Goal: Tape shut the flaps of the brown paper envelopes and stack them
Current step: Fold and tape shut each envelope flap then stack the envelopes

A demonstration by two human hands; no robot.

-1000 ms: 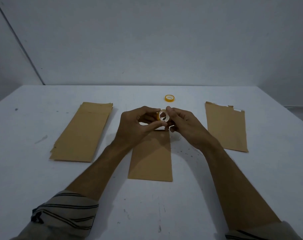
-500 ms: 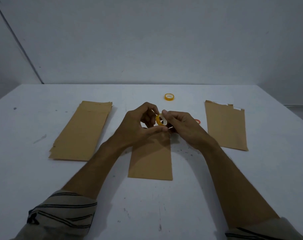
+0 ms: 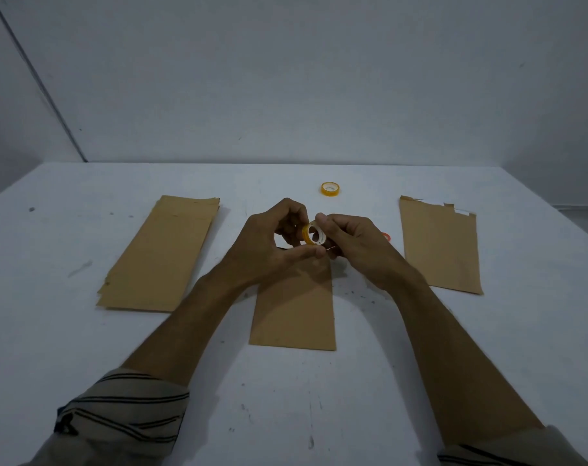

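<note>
Left hand (image 3: 269, 240) and right hand (image 3: 356, 243) pinch a small yellow roll of tape (image 3: 312, 233) over a single brown paper envelope (image 3: 294, 311).
A pile of flat brown paper envelopes (image 3: 161, 253) lies toward the left edge of the white table (image 3: 319, 415), the single one near the front edge, another brown envelope (image 3: 440, 250) toward the right edge. I judge the roll light and stiff, good to hold by its rim; the tape itself is thin and sticky. The fingers hide the free tape end and the middle flap.

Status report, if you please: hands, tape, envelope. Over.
Left hand and right hand both grip tape roll. Middle envelope lies flat beneath them, far end hidden by hands. Nothing seen in the way.
</note>
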